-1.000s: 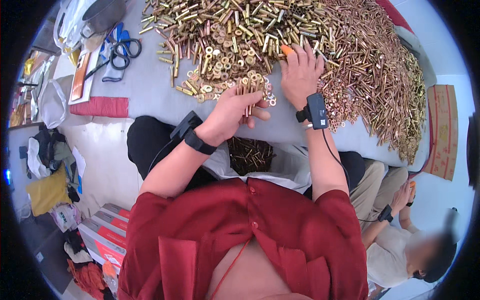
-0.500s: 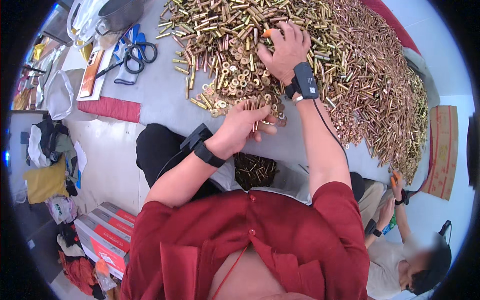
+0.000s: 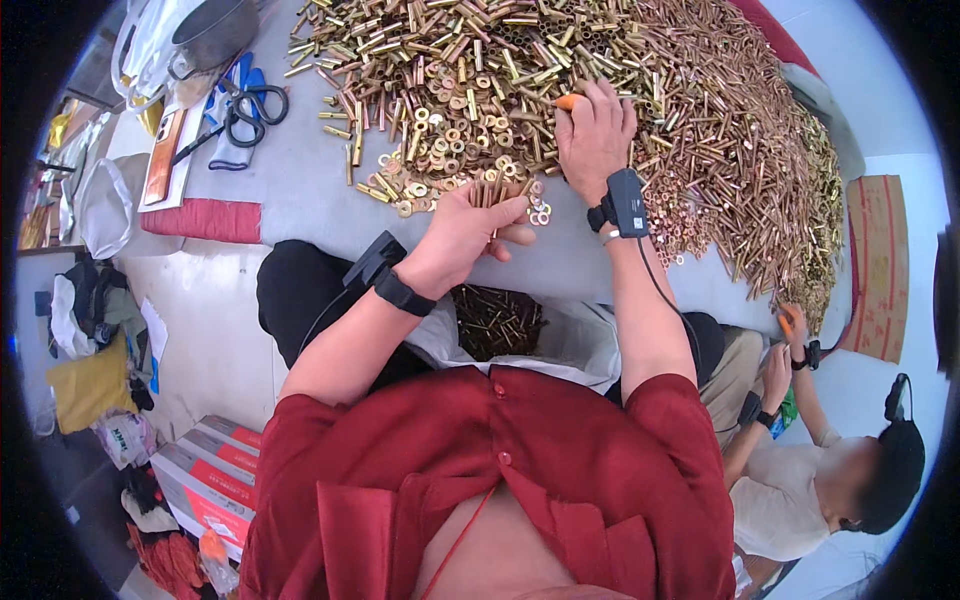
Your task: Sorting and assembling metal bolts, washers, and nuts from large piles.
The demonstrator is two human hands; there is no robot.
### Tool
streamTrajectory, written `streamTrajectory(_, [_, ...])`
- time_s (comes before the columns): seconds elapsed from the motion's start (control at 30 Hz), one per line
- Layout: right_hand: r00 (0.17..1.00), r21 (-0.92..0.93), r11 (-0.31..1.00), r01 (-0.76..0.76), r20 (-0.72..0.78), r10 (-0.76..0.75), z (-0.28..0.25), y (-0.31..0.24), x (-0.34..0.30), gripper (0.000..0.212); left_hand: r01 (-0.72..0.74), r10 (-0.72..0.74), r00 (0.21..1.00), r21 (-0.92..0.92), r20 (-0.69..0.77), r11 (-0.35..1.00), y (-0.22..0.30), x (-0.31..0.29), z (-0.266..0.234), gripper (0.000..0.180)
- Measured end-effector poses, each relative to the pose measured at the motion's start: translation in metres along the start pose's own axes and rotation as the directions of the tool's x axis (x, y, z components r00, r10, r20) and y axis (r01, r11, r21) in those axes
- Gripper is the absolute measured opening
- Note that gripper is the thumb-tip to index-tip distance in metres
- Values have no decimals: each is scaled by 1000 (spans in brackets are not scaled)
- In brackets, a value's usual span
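Left fingers (image 3: 507, 212) half-hiding metal tubes (image 3: 497, 189), pile (image 3: 720, 140) cropped above

slim coppery rods (image 3: 487, 192) bunch side by side near golden washers (image 3: 452, 148).

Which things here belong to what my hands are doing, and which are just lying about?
Likely in use: slim metal pieces in the left hand; the metal pile by the right hand; washers.
Likely lying about: scissors; phone; pot; boxes.

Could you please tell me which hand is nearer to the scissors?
Left. The left hand is right of the scissors; the right hand is farther right, by the metal pieces.
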State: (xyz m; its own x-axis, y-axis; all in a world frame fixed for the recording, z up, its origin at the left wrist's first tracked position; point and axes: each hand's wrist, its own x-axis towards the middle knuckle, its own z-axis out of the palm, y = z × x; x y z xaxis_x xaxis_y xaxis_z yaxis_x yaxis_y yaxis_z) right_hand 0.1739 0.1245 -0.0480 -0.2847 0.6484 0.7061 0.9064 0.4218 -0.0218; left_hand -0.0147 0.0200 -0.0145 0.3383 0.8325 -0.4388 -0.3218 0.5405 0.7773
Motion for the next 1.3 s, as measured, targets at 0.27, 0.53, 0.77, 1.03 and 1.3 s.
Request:
streamTrajectory(0.27, [994, -74, 994, -79, 70, 84, -37, -7, -16, 24, 65, -67, 998, -95, -17, 993, 7, 3, -9, 18])
streamTrajectory(0.53, [997, 232, 970, -71, 39, 64, -42, -29, -15, 22, 53, -69, 994, -189, -79, 980, 12, 3, -9, 17])
streamTrajectory(0.77, [993, 176, 983, -43, 113, 23, -6, -41, 7, 23, 36, -45, 998, -168, -52, 985, 11, 2, -14, 16])
streamTrajectory(1.03, [753, 578, 509, -638, 331, 568, -61, -56, -19, 15, 40, -42, 999, -89, -26, 995, 3, 0, -8, 20])
streamTrajectory(1.3, [538, 765, -242, -597, 606, 585, -103, -81, -80, 23, 57, -69, 996, 215, 49, 975, -13, -9, 12, 20])
